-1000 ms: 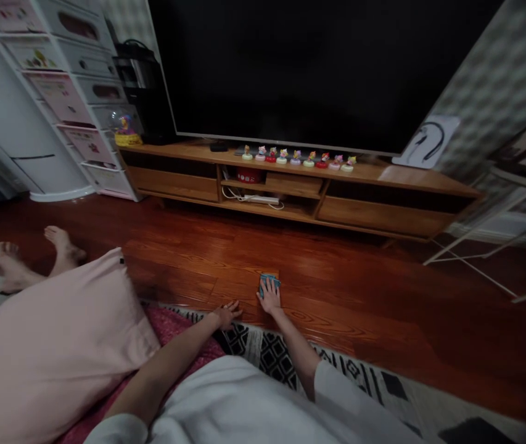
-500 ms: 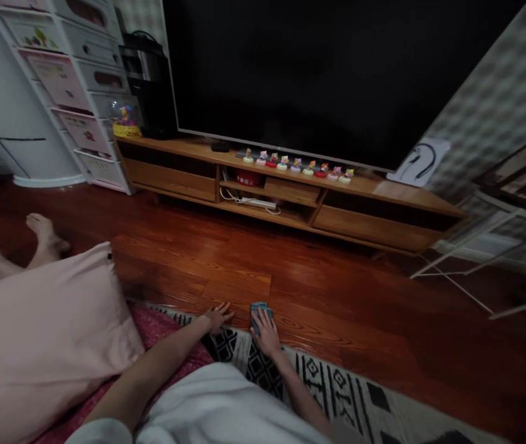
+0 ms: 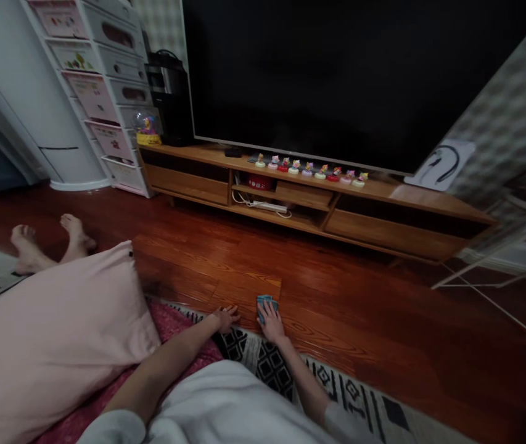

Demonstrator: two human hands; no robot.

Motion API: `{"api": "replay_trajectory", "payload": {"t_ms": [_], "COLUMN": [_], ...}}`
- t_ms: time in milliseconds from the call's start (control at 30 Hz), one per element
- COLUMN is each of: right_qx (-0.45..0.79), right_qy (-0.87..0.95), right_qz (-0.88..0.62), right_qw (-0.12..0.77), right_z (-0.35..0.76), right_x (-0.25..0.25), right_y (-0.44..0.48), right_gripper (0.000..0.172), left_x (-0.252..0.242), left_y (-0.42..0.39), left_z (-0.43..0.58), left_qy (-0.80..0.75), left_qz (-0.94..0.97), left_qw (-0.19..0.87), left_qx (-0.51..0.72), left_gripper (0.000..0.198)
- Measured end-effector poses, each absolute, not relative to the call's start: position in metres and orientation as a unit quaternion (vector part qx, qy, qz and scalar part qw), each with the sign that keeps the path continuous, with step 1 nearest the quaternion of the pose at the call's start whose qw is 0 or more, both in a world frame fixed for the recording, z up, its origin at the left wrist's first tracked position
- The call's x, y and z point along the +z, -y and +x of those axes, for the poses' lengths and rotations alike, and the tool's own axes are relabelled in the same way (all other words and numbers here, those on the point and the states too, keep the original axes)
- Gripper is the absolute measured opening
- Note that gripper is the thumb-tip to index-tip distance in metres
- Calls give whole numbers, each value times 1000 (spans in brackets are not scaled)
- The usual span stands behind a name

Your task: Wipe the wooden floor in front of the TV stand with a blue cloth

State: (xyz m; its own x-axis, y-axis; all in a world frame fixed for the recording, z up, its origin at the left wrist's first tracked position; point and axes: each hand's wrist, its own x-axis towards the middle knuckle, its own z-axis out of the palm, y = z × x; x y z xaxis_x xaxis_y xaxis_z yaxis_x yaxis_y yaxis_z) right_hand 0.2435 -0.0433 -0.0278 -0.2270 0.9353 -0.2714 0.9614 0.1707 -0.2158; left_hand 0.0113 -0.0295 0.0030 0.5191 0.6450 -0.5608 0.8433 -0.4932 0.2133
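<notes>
My right hand [image 3: 272,319] presses flat on a small blue cloth [image 3: 265,304] lying on the dark red wooden floor [image 3: 359,308], just beyond the rug's edge. Its fingers are spread over the cloth. My left hand [image 3: 226,317] rests beside it, palm down with fingers apart, at the border of the patterned black-and-white rug [image 3: 336,388]. Both forearms reach forward from white sleeves.
A big pink pillow [image 3: 45,333] lies at my left; another person's bare feet [image 3: 50,240] show behind it. Ahead stands a long wooden TV stand [image 3: 318,203] with small figurines [image 3: 309,168] under a large dark screen. White drawers [image 3: 100,92] stand left, a white wire frame [image 3: 494,277] right.
My right hand slid the blue cloth back toward the rug, away from the stand, then stayed near the rug edge. The left hand kept its place. The camera view shifted.
</notes>
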Motion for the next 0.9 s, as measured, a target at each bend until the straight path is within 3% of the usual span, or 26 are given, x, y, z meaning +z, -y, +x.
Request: {"api": "replay_trajectory", "payload": {"t_ms": [233, 633, 900], "right_qx": [-170, -174, -185], "right_qy": [-769, -724, -781], "right_qz": [616, 667, 597], "right_qw": [12, 26, -3], "right_z": [248, 209, 238], "right_x": [-60, -6, -53], "right_y": [104, -7, 89], "right_gripper": [64, 59, 61], "left_x": [5, 10, 9], "left_y": [29, 29, 28], "left_z": [13, 6, 9], "left_qy": [-450, -446, -452], "left_qz": [830, 838, 831], "left_qw": [255, 230, 229], "left_qx": [-209, -213, -230], "left_gripper": [78, 71, 72]}}
